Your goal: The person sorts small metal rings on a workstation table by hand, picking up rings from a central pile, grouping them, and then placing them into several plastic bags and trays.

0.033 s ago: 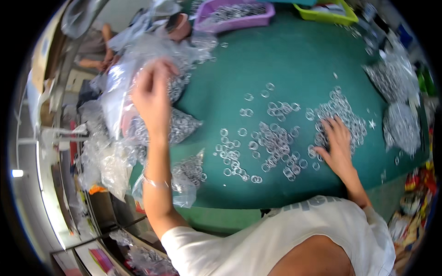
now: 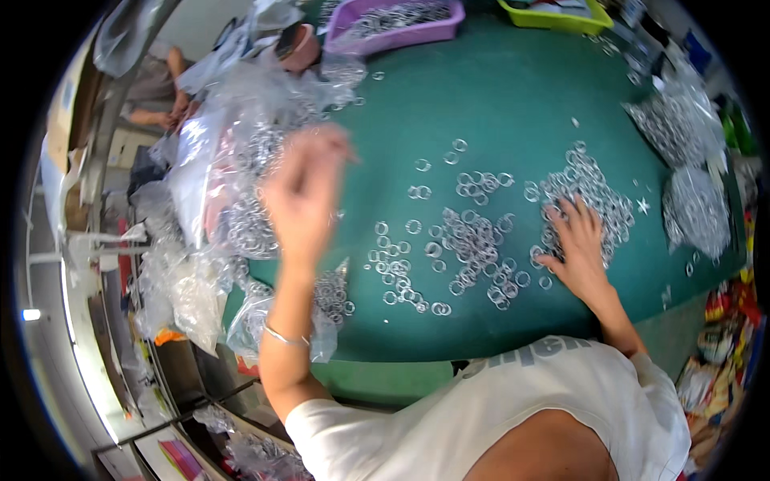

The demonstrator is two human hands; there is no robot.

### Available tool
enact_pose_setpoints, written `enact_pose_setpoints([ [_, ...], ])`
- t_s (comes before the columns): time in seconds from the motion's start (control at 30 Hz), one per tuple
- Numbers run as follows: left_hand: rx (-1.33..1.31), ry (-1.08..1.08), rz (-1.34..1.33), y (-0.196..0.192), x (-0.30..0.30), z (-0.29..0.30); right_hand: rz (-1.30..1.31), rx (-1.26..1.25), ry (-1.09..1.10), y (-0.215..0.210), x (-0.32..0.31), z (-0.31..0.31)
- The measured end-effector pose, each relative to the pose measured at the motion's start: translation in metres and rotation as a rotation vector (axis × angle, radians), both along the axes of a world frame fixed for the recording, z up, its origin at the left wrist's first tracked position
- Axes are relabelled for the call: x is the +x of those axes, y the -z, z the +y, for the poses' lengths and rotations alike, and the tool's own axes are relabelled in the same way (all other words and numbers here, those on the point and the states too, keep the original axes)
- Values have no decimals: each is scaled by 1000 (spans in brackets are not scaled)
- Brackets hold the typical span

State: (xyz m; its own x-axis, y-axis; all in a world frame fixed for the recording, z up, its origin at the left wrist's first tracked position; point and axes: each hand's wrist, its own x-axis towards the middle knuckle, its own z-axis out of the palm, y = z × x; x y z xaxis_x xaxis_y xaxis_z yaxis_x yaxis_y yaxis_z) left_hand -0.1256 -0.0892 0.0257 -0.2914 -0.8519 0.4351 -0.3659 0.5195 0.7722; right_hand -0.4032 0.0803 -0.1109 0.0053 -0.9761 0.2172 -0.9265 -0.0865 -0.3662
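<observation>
green table [image 2: 505, 88], right hand [image 2: 580, 244] on metal rings [image 2: 613, 215]

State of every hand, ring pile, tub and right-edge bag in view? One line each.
Left hand: raised, blurred; grip unclear
Right hand: open, palm down over right ring pile
Right ring pile: loose, heaped
Middle ring pile: loose, scattered at edges
Purple tub: open, holding metal pieces
Yellow-green tub: open, partly out of frame
Right-edge bags: filled; closures unclear

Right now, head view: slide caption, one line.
Right hand spread on a pile of silvery rings, blurred left hand near bagged rings, over a green table.
</observation>
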Motion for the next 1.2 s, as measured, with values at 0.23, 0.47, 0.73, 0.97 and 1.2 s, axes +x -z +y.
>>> enact_pose_setpoints([
  [0.23, -16, 435, -599, 122, -63, 138, -48, 25, -244, 12, -15, 21],
  [0.47, -31, 146, -443, 164, -43, 146, -55, -301, -48, 28, -70, 11],
  [0.73, 139, -210, -243, 150, -38, 132, -66, -310, 27, 4, -52, 3],
  [0.97, 13, -226, -662, 136, -61, 145, -181, -137, -96, 29, -30, -21],
  [1.2, 58, 264, -393, 145, -122, 143, -1893, 360, 2, -3, -75, 17],
])
